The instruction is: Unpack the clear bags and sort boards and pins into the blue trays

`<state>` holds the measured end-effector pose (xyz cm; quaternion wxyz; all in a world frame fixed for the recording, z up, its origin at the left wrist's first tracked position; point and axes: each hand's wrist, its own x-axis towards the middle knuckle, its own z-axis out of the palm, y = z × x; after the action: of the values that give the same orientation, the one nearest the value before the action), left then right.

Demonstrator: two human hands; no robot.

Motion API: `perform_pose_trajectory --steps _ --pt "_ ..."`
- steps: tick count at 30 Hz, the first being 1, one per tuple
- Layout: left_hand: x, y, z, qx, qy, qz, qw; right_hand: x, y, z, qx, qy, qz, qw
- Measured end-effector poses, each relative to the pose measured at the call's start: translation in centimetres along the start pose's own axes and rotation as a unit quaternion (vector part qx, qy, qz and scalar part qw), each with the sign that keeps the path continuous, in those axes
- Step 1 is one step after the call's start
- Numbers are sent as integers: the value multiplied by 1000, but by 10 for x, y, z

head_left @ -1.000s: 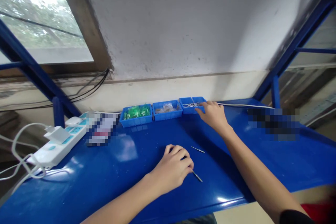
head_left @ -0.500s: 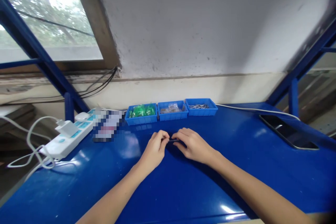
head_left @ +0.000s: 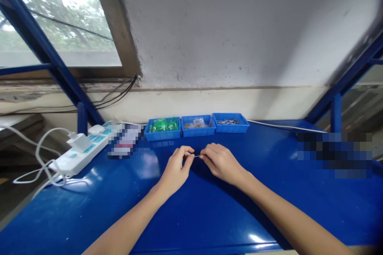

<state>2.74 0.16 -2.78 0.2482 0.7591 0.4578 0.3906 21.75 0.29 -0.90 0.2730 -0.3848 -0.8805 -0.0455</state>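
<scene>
Over the middle of the blue table, my left hand [head_left: 179,165] and my right hand [head_left: 220,161] face each other. A thin metal rod [head_left: 196,156] spans the small gap between their fingertips. Each hand pinches one end of it. Just behind the hands stand three blue trays in a row. The left tray [head_left: 163,136] holds green packets, the middle tray [head_left: 198,131] holds clear plastic bags, and the right tray [head_left: 231,128] holds thin metal pieces.
A white power strip [head_left: 72,162] with plugs and looped white cables lies at the left, beside a blurred flat object [head_left: 125,141]. Another blurred dark object [head_left: 335,153] lies at the right. Blue frame posts rise at both sides of the blue table [head_left: 191,223].
My right fingers have closed further onto the rod, and less of it shows between the hands. Both hands sit slightly higher in the picture. The view has shifted a little.
</scene>
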Motion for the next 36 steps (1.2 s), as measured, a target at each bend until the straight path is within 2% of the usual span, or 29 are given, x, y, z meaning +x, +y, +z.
perform_pose_trajectory --steps 4,7,9,10,12,14,15,16,17,18,21,23,24,27,31,33,36 --pt "0 10 -4 53 12 56 997 1 -1 -1 8 12 0 1000" --pt "3 14 -6 67 10 57 996 1 -2 -5 -2 18 -21 1000" --pt "6 15 -4 62 -8 56 996 0 0 -13 -24 49 -45 998" --pt "7 15 -1 61 -20 57 996 -1 3 -20 -35 84 -54 994" --pt "11 16 6 76 -57 62 994 -4 13 -37 -60 208 -55 975" --pt "15 19 18 108 -102 73 986 -6 29 -55 -98 360 -16 927" --pt "17 22 26 125 -124 81 981 -6 39 -63 -124 417 19 900" --pt "18 26 34 140 -144 90 975 -5 49 -69 -150 446 63 880" --pt "20 29 42 153 -159 100 970 -5 60 -73 -174 442 113 873" --pt "22 33 51 163 -168 110 966 -5 70 -73 -193 405 164 879" --pt "27 42 73 188 -178 143 955 -9 91 -58 -196 177 286 921" --pt "29 43 80 205 -172 161 950 -15 93 -43 -151 47 318 935" --pt "29 42 80 213 -167 165 948 -17 90 -35 -117 9 315 942" --pt "30 29 67 233 -148 151 949 -16 66 -20 -10 -23 239 971" --pt "28 5 36 190 -124 89 970 -8 26 -8 74 -44 98 991" --pt "27 -3 25 141 -110 67 982 -7 14 -4 92 -57 66 992" --pt "27 -8 19 79 -77 44 993 -7 10 -1 97 -49 55 992"
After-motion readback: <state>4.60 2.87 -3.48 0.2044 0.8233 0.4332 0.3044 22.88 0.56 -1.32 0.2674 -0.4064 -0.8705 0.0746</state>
